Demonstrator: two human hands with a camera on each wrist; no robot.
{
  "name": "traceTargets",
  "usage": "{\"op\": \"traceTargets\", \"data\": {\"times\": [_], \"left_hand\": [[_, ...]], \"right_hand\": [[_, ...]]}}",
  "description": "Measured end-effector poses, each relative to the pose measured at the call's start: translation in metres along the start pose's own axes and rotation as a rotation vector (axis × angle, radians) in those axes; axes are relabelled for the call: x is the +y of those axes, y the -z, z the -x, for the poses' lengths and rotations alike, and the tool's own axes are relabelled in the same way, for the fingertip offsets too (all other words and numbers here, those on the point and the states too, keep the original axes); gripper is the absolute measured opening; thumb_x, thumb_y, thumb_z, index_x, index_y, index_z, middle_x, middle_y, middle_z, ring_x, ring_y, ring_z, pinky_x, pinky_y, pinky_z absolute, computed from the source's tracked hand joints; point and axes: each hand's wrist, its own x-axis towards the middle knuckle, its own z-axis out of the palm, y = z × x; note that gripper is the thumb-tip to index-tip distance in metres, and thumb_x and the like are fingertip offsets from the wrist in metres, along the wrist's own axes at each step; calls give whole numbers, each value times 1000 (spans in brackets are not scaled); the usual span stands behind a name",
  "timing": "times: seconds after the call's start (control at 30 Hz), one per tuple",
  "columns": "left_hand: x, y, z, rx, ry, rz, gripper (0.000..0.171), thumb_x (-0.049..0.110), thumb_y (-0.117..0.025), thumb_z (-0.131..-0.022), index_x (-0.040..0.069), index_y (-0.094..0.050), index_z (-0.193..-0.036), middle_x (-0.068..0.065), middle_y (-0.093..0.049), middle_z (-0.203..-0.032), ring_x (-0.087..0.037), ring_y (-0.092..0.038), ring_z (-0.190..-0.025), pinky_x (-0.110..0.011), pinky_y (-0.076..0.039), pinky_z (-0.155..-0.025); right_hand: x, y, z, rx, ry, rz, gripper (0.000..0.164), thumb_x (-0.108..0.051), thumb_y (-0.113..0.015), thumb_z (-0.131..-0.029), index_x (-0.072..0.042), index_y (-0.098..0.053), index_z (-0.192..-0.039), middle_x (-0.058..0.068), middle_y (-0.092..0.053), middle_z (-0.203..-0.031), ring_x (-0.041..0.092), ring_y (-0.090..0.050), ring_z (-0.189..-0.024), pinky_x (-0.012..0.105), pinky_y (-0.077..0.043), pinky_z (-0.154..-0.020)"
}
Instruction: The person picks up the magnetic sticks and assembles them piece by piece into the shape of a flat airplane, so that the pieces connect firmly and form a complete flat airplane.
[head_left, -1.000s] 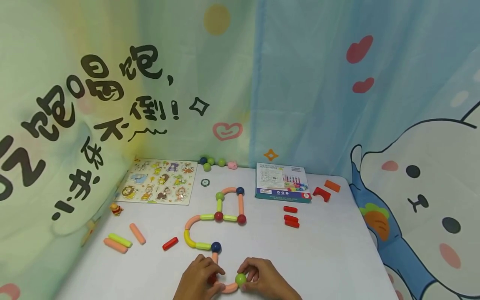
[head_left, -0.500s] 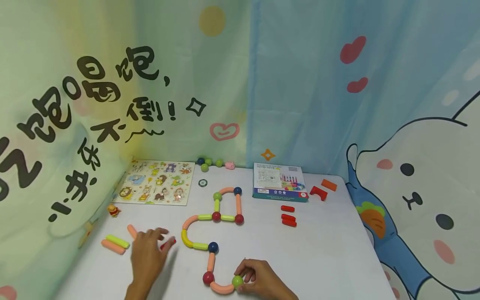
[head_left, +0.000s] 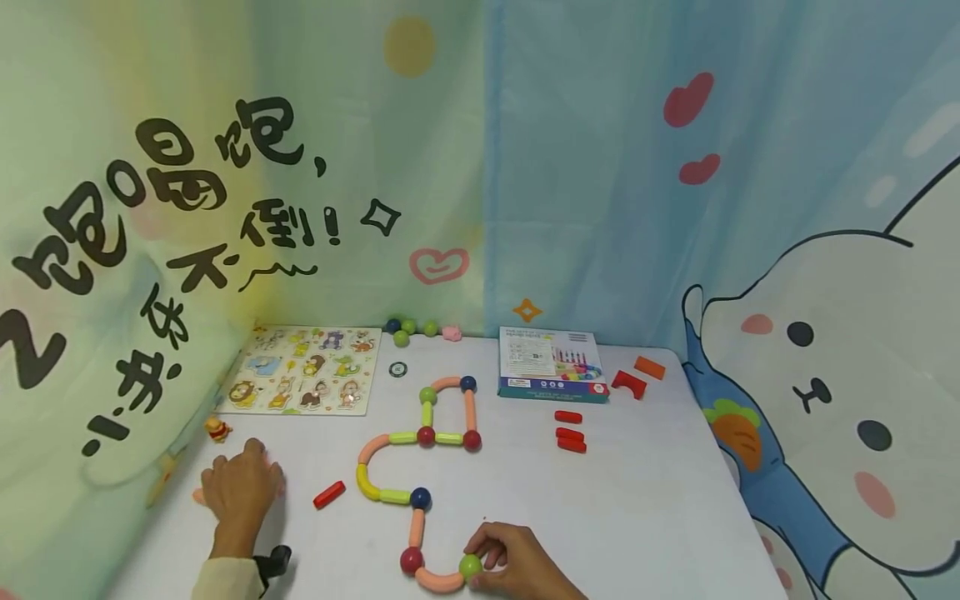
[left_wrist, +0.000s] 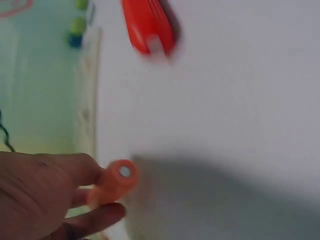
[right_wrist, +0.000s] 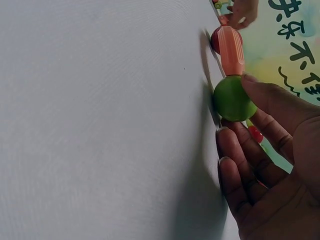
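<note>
At the table's left side my left hand (head_left: 242, 483) pinches an orange magnetic stick (left_wrist: 119, 177); the left wrist view shows the stick's round metal end between the fingers. In the head view the hand hides most of the sticks there. My right hand (head_left: 510, 558) grips a green ball (head_left: 470, 567) between thumb and fingers, near the front of the table. That ball touches a curved orange stick (head_left: 439, 581), which joins a red ball (head_left: 411, 561). From there a chain of sticks and balls winds back to a closed loop with a dark blue ball (head_left: 468, 383).
A red stick (head_left: 329, 495) lies between the left hand and the chain. Several red sticks (head_left: 570, 435) lie to the right. Behind stand a box (head_left: 551, 387), an animal puzzle board (head_left: 300, 371) and loose balls (head_left: 401, 338). A small bear figure (head_left: 217, 429) sits at the left.
My left hand has left the red ball and moved left, past the red stick, to the orange sticks. My right hand keeps holding the green ball. The head view has shifted slightly.
</note>
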Motion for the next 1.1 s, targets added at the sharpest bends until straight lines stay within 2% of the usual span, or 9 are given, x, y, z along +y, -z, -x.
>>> {"op": "traceTargets", "data": {"times": [0.1,0.2,0.37,0.53,0.63,0.8,0.97,1.03,1.1], "left_hand": [[26,1,9,68,-89,84,41,19,-75,-93,-4,-63,-125,-24,-73,-87,-44,-60,-86,-55,-42,-81],[70,0,22,122,-228,201,43,24,-81,-90,3,-67,-125,-10,-70,-76,-34,-58,-78,-49,-41,-76],[147,-20,53,51,-441,288,45,32,-89,-86,15,-70,-123,8,-63,-69,-16,-49,-75,-35,-38,-73],[193,-51,79,-24,-616,223,47,39,-92,-81,21,-70,-118,12,-57,-65,-12,-47,-78,-30,-35,-73],[206,-63,87,-46,-686,153,46,42,-93,-79,21,-70,-113,9,-57,-66,-14,-48,-77,-31,-34,-73],[208,-68,90,-127,-707,114,39,44,-91,-82,21,-72,-108,10,-58,-66,-13,-46,-75,-31,-31,-72],[197,-62,95,-142,-678,202,32,40,-88,-86,23,-75,-110,14,-64,-71,-10,-43,-77,-30,-29,-73],[190,-57,103,-114,-677,230,29,40,-88,-85,25,-75,-106,14,-67,-75,-9,-44,-78,-30,-29,-73],[183,-53,113,-91,-696,236,27,44,-89,-84,27,-75,-100,14,-67,-76,-8,-45,-79,-30,-30,-72]], "right_hand": [[0,0,0,1,6,10,23,-12,-88,-86,-20,-76,-104,-6,-71,-91,12,-62,-79,19,-52,-73],[2,0,0,4,3,21,23,-13,-88,-86,-21,-76,-104,-6,-70,-92,12,-62,-80,19,-51,-72],[5,1,2,18,29,34,21,-15,-87,-87,-21,-76,-104,-8,-70,-91,10,-62,-78,20,-51,-71],[8,0,6,26,90,25,22,-18,-87,-88,-17,-77,-108,-10,-72,-92,10,-63,-79,22,-51,-72],[8,1,8,26,93,24,22,-20,-87,-88,-18,-78,-108,-10,-73,-92,9,-63,-78,22,-51,-72],[9,7,5,77,98,30,14,-21,-84,-91,-20,-78,-104,-10,-73,-90,4,-61,-75,20,-50,-68],[6,13,-7,321,105,101,8,-16,-80,-93,-16,-73,-94,-8,-71,-82,1,-60,-69,20,-50,-63],[1,14,-13,417,64,145,11,-18,-82,-93,-15,-71,-95,-7,-70,-78,3,-58,-66,21,-48,-62],[-6,14,-21,461,1,196,17,-22,-83,-92,-14,-70,-98,-6,-69,-76,6,-57,-66,24,-46,-61]]}}
